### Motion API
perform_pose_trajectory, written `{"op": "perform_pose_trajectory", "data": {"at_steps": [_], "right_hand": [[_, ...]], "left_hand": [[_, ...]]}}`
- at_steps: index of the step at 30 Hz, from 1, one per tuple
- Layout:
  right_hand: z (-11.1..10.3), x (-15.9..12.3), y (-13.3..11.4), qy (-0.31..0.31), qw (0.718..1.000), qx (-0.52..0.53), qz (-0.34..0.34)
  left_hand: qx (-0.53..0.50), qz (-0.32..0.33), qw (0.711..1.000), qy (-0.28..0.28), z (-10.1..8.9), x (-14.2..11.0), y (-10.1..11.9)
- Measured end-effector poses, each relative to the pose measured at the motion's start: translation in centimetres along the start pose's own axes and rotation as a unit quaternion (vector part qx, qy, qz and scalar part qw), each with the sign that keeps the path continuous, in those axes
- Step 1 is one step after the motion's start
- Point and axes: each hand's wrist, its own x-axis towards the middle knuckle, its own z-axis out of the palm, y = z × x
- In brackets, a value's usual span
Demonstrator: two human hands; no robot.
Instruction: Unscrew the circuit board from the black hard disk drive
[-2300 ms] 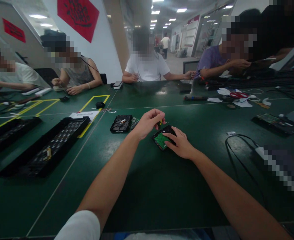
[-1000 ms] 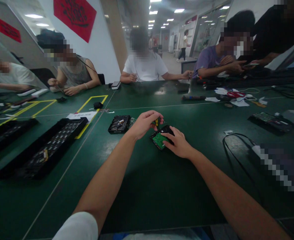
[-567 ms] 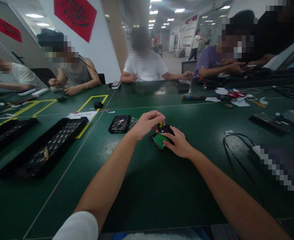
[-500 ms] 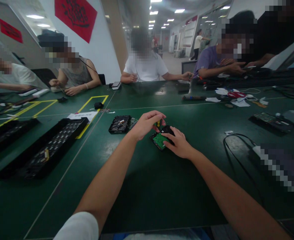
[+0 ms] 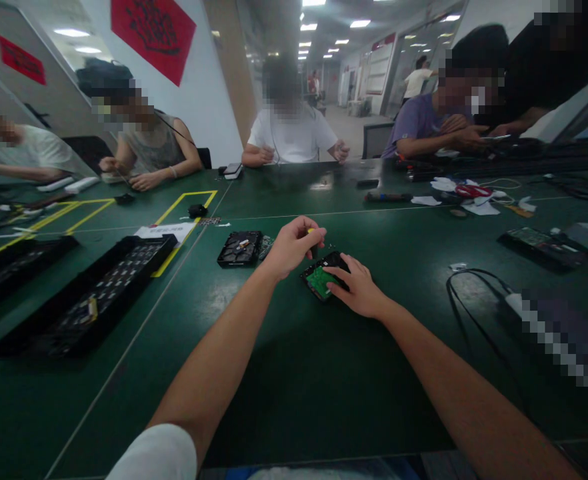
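A hard drive (image 5: pixel 319 283) with a green circuit board in a black case lies on the green table (image 5: pixel 324 393). My right hand (image 5: pixel 357 283) grips its right side, fingers over the far edge and thumb across the board. Just above its far left corner, my left hand (image 5: pixel 299 245) is closed on a small screwdriver (image 5: pixel 315 251), of which a yellow part and a dark part show between the fingers. Its tip cannot be made out clearly. Several tiny screws (image 5: pixel 332 246) seem to lie just beyond the drive.
To the left sit a black fan-like unit (image 5: pixel 240 249) and a long black tray (image 5: pixel 79 300) with small parts. A cable (image 5: pixel 454 293) curves at the right, near another circuit-board device (image 5: pixel 541 248). Several people sit across the table, including a person in white (image 5: pixel 294 137).
My left hand has lifted slightly up and away from the drive, with the screwdriver tilted differently. My right hand has stayed on the drive. A person opposite has drawn one hand back.
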Motion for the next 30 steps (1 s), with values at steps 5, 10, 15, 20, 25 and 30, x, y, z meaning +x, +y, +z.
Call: {"op": "perform_pose_trajectory", "data": {"at_steps": [5, 10, 15, 20, 25, 30], "right_hand": [[-0.3, 0.0, -0.3, 0.001, 1.0, -0.003, 0.0], [-0.4, -0.1, -0.3, -0.002, 1.0, 0.001, 0.006], [-0.1, -0.1, -0.1, -0.002, 1.0, 0.001, 0.0], [-0.1, 0.0, 0.0, 0.001, 1.0, 0.004, -0.002], [-0.2, 0.0, -0.1, -0.001, 1.0, -0.001, 0.001], [0.0, 0.0, 0.1, 0.001, 1.0, -0.003, -0.01]], "left_hand": [[-0.05, -0.033, 0.998, -0.025, -0.6, 0.3, -0.3], [-0.112, -0.064, 0.99, -0.052, -0.9, 0.1, 0.3], [-0.018, -0.047, 0.999, 0.021, -1.0, 0.1, 0.4], [0.024, -0.031, 0.998, 0.049, -0.2, -0.1, 0.2], [0.001, 0.005, 1.0, -0.023, 0.4, -0.2, 0.4], [-0.017, -0.022, 0.999, -0.018, -0.5, 0.0, 0.2]]}}
